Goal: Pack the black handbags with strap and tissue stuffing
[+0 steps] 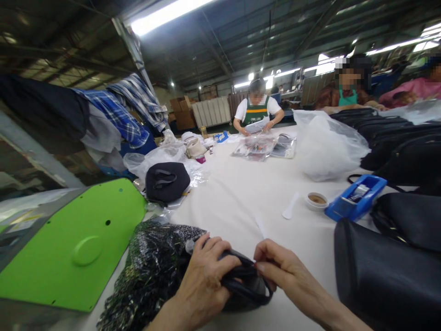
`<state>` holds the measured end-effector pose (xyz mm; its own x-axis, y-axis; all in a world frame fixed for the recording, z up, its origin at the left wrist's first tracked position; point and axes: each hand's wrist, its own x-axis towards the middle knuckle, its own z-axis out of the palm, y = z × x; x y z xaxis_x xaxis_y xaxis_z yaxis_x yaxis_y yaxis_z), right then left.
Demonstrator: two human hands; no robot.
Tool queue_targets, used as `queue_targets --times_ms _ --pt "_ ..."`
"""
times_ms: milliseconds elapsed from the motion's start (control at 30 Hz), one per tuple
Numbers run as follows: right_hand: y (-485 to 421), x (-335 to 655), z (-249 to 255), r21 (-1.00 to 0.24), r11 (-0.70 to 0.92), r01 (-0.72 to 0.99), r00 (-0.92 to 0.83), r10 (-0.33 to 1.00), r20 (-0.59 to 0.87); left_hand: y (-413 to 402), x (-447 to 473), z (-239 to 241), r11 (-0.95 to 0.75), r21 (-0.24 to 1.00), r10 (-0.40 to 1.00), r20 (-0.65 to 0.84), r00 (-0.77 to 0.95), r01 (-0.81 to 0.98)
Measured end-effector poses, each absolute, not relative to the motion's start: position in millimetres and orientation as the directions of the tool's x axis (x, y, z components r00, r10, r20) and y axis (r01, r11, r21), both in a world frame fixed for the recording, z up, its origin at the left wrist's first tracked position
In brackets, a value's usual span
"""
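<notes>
My left hand point(205, 276) is closed over a small black bag point(246, 287) at the near edge of the white table point(241, 197), fingers wrapped on its top. My right hand point(280, 269) pinches the same bag's strap or upper edge from the right, fingers pressed together. Left of the bag, partly under my left wrist, lies a dark speckled bundle in clear plastic point(151, 271).
A green plastic panel point(76, 243) lies at left. Black bags point(382, 276) crowd the right side, behind a blue tape dispenser point(356, 197), a small round dish point(317, 200) and a big plastic bag point(327, 145). A black bag point(167, 181) sits mid-left. Other people work at the far end.
</notes>
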<state>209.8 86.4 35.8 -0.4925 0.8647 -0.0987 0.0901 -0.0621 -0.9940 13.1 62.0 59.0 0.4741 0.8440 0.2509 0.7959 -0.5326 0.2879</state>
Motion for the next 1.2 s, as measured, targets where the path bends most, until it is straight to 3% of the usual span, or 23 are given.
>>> queue_targets --times_ms 133,367,533,733,900,1033,1200 --pt "85 189 38 -0.994 -0.108 0.026 -0.477 0.872 -0.108 60 11 50 -0.522 0.318 0.847 0.305 0.436 0.791" --pt "91 161 46 -0.987 0.079 0.137 -0.43 0.903 0.013 65 11 47 -0.51 0.319 0.852 0.313 0.419 0.798" --pt "94 167 41 -0.986 -0.157 0.052 -0.458 0.874 -0.163 59 -13 63 -0.565 0.26 0.813 0.333 0.477 0.783" --pt "90 170 40 -0.981 -0.188 0.052 -0.464 0.865 -0.19 40 -39 68 -0.608 0.164 0.786 0.265 0.559 0.777" --pt "89 169 40 -0.986 -0.148 0.073 -0.467 0.869 -0.165 43 -32 71 -0.56 0.261 0.828 0.138 0.544 0.786" --pt "86 171 37 -0.99 -0.107 0.095 -0.46 0.877 -0.139 52 -33 73 -0.492 0.382 0.868 0.14 0.477 0.782" --pt "84 171 38 -0.989 -0.098 0.114 -0.454 0.88 -0.14 52 -30 70 -0.522 0.347 0.845 0.083 0.529 0.779"
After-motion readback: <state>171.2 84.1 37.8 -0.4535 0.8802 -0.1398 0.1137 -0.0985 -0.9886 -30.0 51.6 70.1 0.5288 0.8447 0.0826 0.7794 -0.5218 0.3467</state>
